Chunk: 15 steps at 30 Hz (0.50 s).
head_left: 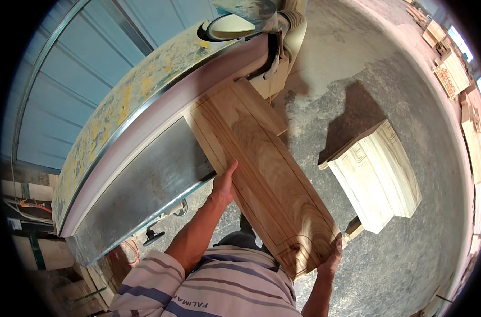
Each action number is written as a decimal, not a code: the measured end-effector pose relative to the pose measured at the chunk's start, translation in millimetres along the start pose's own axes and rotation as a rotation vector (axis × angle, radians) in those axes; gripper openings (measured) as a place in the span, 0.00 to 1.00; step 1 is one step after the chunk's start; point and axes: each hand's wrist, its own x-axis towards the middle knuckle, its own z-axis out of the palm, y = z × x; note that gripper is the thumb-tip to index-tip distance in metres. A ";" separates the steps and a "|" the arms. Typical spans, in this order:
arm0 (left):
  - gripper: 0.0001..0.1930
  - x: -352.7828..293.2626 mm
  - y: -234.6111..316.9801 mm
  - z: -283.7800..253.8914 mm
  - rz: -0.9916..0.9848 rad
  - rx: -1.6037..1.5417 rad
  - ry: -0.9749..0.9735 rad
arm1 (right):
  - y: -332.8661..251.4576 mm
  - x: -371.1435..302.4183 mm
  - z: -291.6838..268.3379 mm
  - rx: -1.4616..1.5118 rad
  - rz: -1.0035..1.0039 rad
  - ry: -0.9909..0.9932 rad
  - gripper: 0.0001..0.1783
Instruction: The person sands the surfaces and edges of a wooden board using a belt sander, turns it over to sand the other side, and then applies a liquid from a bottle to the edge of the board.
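Wooden panel [261, 174]: one | hands gripping: left [224, 186], right [331, 260] | sander [145, 174]: one

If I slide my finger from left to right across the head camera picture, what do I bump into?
Blue corrugated wall → belt sander's metal table → left hand → long wooden panel → right hand → pale carved wooden cabinet → stacked wooden pieces along the far right.
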 end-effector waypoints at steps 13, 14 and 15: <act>0.39 1.9 -1.8 -0.8 0.021 0.019 0.017 | -7.5 -6.1 10.9 0.031 0.026 0.013 0.33; 0.39 -1.5 -0.3 2.3 0.024 0.020 0.022 | -7.3 -6.2 9.7 0.016 0.023 0.023 0.32; 0.39 0.0 -1.9 1.8 0.022 0.019 0.016 | -6.3 -5.7 7.9 0.001 0.021 0.032 0.32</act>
